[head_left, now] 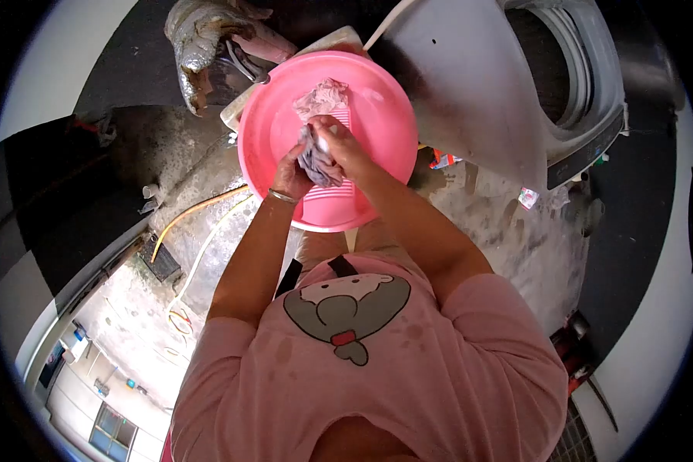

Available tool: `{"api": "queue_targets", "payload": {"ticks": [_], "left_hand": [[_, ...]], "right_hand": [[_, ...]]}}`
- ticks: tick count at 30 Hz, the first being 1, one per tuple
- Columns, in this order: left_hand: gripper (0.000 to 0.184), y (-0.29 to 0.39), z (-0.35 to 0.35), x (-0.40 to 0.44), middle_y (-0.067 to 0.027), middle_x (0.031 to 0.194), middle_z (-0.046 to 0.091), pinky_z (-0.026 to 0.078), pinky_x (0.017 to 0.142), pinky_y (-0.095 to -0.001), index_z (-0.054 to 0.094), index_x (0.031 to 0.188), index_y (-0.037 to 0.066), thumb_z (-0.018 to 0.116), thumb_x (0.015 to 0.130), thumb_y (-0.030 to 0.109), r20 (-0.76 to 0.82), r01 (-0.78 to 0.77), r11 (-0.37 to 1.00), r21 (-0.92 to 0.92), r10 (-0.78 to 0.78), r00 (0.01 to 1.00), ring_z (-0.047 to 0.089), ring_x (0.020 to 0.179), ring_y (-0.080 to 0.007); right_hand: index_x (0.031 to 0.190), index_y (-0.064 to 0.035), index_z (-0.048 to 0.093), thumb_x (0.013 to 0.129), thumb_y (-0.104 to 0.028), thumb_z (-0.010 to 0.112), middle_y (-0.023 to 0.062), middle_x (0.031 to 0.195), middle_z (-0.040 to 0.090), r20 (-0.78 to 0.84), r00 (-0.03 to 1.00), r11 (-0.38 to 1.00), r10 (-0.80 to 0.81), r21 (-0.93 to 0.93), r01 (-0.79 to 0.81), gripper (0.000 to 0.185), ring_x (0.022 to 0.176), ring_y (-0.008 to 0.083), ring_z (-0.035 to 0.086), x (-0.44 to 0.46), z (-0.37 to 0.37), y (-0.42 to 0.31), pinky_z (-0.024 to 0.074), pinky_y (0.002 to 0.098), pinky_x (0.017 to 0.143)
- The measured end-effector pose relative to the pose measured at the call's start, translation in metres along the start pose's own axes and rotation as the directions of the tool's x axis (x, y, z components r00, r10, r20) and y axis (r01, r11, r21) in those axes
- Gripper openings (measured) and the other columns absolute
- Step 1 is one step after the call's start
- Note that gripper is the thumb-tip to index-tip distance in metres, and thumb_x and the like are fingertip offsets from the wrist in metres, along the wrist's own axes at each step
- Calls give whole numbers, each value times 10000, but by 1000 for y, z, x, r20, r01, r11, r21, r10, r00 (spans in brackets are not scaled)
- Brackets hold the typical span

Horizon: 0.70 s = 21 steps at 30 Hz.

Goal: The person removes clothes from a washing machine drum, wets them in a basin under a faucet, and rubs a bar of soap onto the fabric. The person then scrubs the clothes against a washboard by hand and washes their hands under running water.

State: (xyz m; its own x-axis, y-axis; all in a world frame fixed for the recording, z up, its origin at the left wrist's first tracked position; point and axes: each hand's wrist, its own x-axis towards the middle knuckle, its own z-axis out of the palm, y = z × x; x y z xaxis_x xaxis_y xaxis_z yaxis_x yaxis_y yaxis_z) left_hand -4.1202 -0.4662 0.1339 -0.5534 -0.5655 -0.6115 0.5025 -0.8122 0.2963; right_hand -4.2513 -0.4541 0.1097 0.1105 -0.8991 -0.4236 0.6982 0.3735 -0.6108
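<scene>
A bunched greyish-purple cloth (316,162) is gripped between my two hands over a pink basin (262,108). My left hand (291,175), with a bracelet at its wrist, closes on the cloth's left side. Fingers bent, my right hand (339,146) presses on it from the upper right. Something small and white shows by the right fingers; I cannot make out what it is. Under the hands lies a ridged pink washboard (329,202), partly hidden by the cloth and the right forearm. A wet pale pink cloth (322,96) rests in the basin beyond the hands.
A metal tap (242,63) juts toward the basin's upper left rim, beside a wrapped pipe (196,38). At the right stands a washing machine (585,77) with a round opening. A yellow hose (196,206) and a pale hose (208,242) run along the wet floor.
</scene>
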Motion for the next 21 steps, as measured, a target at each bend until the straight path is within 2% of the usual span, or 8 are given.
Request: {"api": "queue_targets", "payload": {"ticks": [3,7,8,10,11,14,18,21], "left_hand": [[329,-9,-49,17,-88,1069,550,480,791,-342,513,1091,64,539,854,291,52,207,967,152,-217,975,555,923,-197],[358,-25,-72,40,-72,1082,555,485,768,-310,507,1130,59,460,910,338,257,-373,430,823,303,918,572,910,-184],[381,-29,-82,47,-69,1104,549,480,791,-306,504,1144,56,427,928,360,297,-404,306,862,343,891,570,936,-183],[423,-42,-57,30,-61,1128,538,454,838,-306,501,1156,49,378,945,395,-180,41,990,138,-16,984,546,991,-181],[531,-46,-29,24,-85,1019,577,454,827,-299,515,1133,35,315,937,486,-190,-186,913,364,269,944,562,928,-186],[596,-47,-54,36,-102,943,589,484,752,-305,507,1126,38,301,911,553,-266,16,547,837,382,885,575,826,-183],[630,-23,-43,34,-101,896,589,467,618,-329,466,1142,63,195,911,583,107,126,968,217,-152,983,566,673,-203],[675,-38,-46,29,-65,978,606,398,839,-407,428,1252,89,215,888,616,-177,31,968,247,14,984,543,957,-175]], "right_hand": [[940,-60,570,822,-160,605,85,868,577,-171,894,714,-414,-670,202,158,898,221,573,1,11,17,446,320,794],[947,-61,572,778,-224,637,154,878,565,52,778,206,-627,-951,230,244,887,320,544,-38,50,17,430,390,799],[941,-59,574,784,-241,629,154,878,568,-72,779,258,-623,-959,117,247,887,318,545,-32,45,18,432,392,792],[929,-54,580,797,-276,614,154,878,573,-314,744,363,-589,-926,-104,260,888,314,548,-7,23,23,434,397,779],[919,-29,577,823,-312,591,155,907,587,-190,714,206,-673,-976,-66,299,855,270,578,19,-24,51,456,381,727],[1054,-29,576,825,-338,577,145,995,600,-402,915,703,-43,-662,-258,385,867,228,599,16,-50,48,475,352,707],[1002,-18,585,794,-136,643,59,840,614,-327,931,983,159,-36,-180,246,773,158,610,-17,-40,45,496,282,673],[975,-24,591,769,-75,634,75,972,589,-343,920,889,191,-337,-310,216,865,166,587,-27,-18,-5,494,285,718]]}}
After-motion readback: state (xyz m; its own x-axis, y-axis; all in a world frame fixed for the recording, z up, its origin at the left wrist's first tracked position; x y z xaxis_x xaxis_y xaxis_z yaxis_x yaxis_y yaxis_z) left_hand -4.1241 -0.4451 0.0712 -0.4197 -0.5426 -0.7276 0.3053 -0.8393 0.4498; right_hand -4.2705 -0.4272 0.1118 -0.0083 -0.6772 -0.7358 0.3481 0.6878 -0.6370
